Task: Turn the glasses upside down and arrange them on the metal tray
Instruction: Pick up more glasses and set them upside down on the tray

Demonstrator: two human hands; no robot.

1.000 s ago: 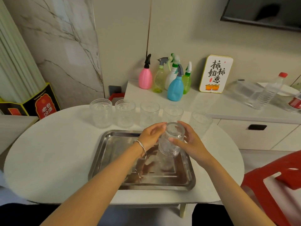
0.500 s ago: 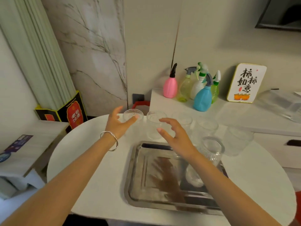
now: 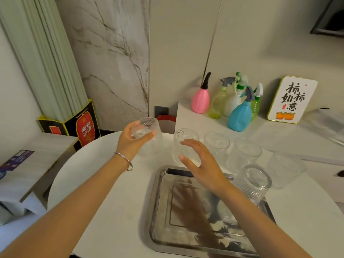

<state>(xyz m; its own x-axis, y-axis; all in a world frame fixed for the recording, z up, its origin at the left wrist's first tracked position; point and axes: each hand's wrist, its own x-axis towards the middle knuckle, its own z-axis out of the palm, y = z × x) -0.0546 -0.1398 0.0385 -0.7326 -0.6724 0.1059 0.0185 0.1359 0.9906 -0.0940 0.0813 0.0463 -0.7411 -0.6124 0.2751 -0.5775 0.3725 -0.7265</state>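
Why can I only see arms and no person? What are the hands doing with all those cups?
The camera sits on the person's head and looks down, so you only see their arms. The left hand has its fingers around a clear glass at the far edge of the white table. The right hand is open and holds nothing, just by the next glass in the row. More glasses wait behind the metal tray. One glass already stands upside down on the tray. Coloured spray bottles sit on the counter behind.

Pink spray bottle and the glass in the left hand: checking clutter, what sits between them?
In the head view, a dark wall socket with a red item below.
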